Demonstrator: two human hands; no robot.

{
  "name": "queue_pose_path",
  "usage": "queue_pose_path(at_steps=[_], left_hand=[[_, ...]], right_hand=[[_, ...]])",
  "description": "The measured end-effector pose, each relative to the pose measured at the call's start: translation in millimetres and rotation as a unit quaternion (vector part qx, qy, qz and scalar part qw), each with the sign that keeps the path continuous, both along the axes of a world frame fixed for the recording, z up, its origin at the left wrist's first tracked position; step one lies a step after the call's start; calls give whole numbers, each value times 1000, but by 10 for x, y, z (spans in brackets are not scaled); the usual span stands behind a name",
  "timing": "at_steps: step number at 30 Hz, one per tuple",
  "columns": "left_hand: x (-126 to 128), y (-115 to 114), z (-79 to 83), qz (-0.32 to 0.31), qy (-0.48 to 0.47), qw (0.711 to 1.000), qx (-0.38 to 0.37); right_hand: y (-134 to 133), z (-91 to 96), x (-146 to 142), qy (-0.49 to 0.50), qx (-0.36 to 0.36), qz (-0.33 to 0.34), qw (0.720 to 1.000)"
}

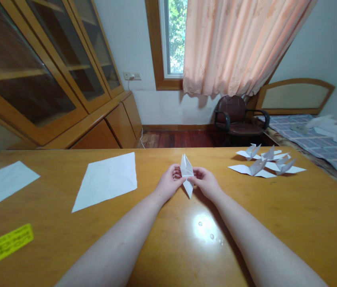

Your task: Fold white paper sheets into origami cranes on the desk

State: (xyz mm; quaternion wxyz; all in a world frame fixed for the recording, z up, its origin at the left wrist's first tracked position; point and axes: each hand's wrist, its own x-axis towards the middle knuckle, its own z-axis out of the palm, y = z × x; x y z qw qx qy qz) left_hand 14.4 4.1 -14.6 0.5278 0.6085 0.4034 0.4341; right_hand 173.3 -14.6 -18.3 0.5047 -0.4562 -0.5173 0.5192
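Between my two hands is a folded piece of white paper (187, 165), a narrow diamond with pointed ends and a crease across its middle. My left hand (171, 178) pinches its left edge, the thumb near the crease. On the opposite edge, my right hand (206, 180) pinches it the same way, with curled fingers partly hidden behind the thumb. The paper is held just over or on the wooden desk; I cannot tell which. Off to the right stand several folded white paper cranes (258, 166) with spread wings, grouped together.
A flat white paper sheet (108, 181) lies left of my hands, and another white sheet (4, 185) sits farther left. A yellow label with writing (4, 247) is at the desk's (162, 255) near left. Beyond the far edge are a chair (234, 113), a cabinet (96, 119) and a bed (324, 131).
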Motion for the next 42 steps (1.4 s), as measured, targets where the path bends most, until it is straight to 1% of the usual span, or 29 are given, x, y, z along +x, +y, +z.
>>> queue_pose_path(at_steps=[6, 9, 12, 14, 17, 23, 27, 30, 34, 39, 42], left_hand=[[-7, -27, 44, -23, -29, 999, -20], [-10, -25, 30, -18, -35, 999, -16], [-13, -10, 3, 0, -20, 1000, -5], [-17, 1, -9, 0, 2, 1000, 2], [-23, 7, -23, -18, 23, 1000, 5], [-17, -3, -63, -45, 28, 999, 12], [-17, -5, -33, -56, 41, 998, 9], [-23, -11, 18, -49, 48, 998, 1], [-32, -21, 69, -23, 86, 996, 7], [-37, -10, 51, -15, 84, 996, 31], [-51, 6, 29, 22, 141, 987, 67]], right_hand=[[2, -13, 9, -17, -10, -8, 1000], [-2, -7, 6, -18, -10, -12, 1000], [-5, 15, 5, -12, -10, -7, 1000], [-6, 27, 8, -13, -11, -2, 1000], [-5, 20, 13, -14, -3, 6, 1000], [6, -36, 4, 36, -7, 4, 999], [7, -8, -8, 46, -22, 12, 999], [5, 24, -20, 42, -32, 10, 999], [6, 26, -17, 21, -28, 20, 999], [5, 9, 14, -26, -37, 13, 999], [5, -2, 21, -39, -38, 8, 998]])
